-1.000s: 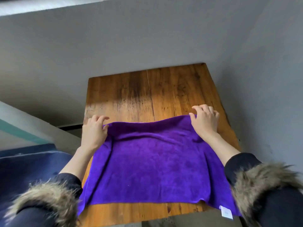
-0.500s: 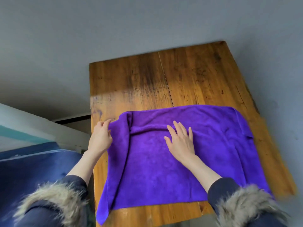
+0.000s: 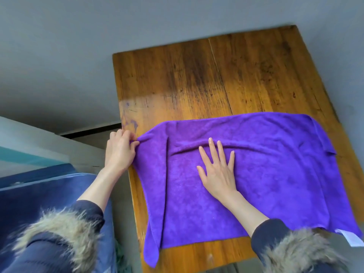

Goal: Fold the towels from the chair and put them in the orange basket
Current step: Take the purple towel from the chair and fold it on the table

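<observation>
A purple towel (image 3: 275, 164) lies spread on the wooden table (image 3: 197, 81), its left strip folded over and its near left corner hanging past the table's front. A white label (image 3: 352, 238) shows at its near right corner. My left hand (image 3: 120, 152) pinches the towel's far left corner at the table's left edge. My right hand (image 3: 218, 170) lies flat on the towel's middle, fingers spread, just below a raised crease. Neither the chair nor the orange basket is in view.
A grey floor (image 3: 59, 56) surrounds the table. To the left is a blue cushioned surface (image 3: 29, 194) beside a white and teal ledge (image 3: 29, 146). Fur-trimmed dark sleeves cover both my forearms at the bottom.
My right hand left the towel's far right corner and came to rest flat on its middle. My left hand kept its corner and drew it leftwards. The view shifted left and down.
</observation>
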A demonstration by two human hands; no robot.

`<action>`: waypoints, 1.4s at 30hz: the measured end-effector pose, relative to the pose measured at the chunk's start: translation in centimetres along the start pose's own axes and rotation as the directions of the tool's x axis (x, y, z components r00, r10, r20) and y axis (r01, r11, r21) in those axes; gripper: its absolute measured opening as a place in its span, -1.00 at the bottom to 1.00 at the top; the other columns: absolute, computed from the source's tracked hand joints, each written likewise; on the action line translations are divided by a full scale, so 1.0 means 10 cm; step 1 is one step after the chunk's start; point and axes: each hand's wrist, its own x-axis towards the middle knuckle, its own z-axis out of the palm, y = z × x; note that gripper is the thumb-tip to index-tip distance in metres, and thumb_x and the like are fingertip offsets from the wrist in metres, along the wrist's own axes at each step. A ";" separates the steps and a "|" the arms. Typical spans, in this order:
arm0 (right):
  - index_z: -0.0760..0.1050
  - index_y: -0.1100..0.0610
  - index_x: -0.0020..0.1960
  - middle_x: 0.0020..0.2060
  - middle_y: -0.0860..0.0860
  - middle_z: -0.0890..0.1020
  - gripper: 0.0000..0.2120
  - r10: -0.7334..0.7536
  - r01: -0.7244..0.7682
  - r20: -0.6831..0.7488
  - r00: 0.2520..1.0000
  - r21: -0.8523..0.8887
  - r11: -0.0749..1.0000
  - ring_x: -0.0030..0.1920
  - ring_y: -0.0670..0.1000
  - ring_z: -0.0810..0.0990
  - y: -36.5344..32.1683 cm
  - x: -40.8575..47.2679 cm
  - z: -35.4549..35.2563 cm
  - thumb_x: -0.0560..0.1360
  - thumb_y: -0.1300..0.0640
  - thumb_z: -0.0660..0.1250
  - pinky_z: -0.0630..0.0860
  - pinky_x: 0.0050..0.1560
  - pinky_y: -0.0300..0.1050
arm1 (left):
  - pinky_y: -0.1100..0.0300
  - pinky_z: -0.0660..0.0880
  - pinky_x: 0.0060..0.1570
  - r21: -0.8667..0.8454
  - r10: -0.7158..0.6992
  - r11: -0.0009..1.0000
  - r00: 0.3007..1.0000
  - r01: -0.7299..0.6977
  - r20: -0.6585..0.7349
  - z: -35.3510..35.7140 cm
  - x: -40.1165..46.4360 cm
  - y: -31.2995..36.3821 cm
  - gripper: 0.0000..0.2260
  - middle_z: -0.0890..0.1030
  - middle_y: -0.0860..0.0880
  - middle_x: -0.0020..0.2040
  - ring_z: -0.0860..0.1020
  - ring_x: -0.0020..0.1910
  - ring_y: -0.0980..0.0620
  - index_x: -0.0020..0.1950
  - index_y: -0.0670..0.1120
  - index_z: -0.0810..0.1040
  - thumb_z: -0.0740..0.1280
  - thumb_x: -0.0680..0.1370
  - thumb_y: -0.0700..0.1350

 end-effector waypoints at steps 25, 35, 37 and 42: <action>-0.14 -0.09 0.52 0.52 0.02 -0.16 -0.38 0.077 -0.074 0.078 0.994 -0.038 0.997 0.51 0.09 -0.23 0.12 0.61 -0.22 0.54 -0.29 -0.09 -0.18 0.39 0.37 | -0.17 -0.29 0.40 0.164 0.263 0.938 0.936 -0.304 0.234 0.38 -0.05 0.16 -0.23 -0.19 0.06 0.53 -0.22 0.50 0.00 0.51 0.17 -0.08 -0.09 0.35 0.45; 0.04 -0.02 0.51 0.53 -0.01 -0.05 -0.48 0.063 -0.057 -0.026 0.998 0.191 0.980 0.52 -0.01 -0.13 0.61 0.22 -0.34 0.60 -0.08 0.06 -0.20 0.44 0.25 | -0.27 -0.15 0.38 0.115 0.320 0.930 0.925 -0.348 0.207 0.38 -0.28 0.61 -0.33 -0.06 -0.03 0.55 -0.13 0.52 -0.09 0.51 0.09 0.10 -0.08 0.43 0.32; 0.12 0.03 0.50 0.52 0.03 0.04 -0.51 0.129 -0.111 -0.063 0.990 0.232 0.966 0.52 0.03 -0.06 0.85 -0.01 -0.34 0.60 -0.05 0.07 -0.13 0.44 0.26 | -0.30 -0.09 0.38 0.123 0.403 0.893 0.892 -0.433 0.206 0.47 -0.40 0.88 -0.38 0.01 -0.06 0.55 -0.06 0.52 -0.13 0.50 0.07 0.16 -0.07 0.48 0.26; 0.33 0.16 0.40 0.43 0.14 0.30 -0.50 0.383 -0.325 -0.153 0.911 0.305 0.895 0.45 0.15 0.23 1.53 -0.58 -0.32 0.51 -0.01 0.10 0.14 0.37 0.29 | -0.35 0.02 0.33 0.110 0.548 0.803 0.798 -0.586 0.250 0.84 -0.64 1.73 -0.45 0.13 -0.09 0.52 0.06 0.50 -0.20 0.45 0.03 0.27 -0.02 0.51 0.19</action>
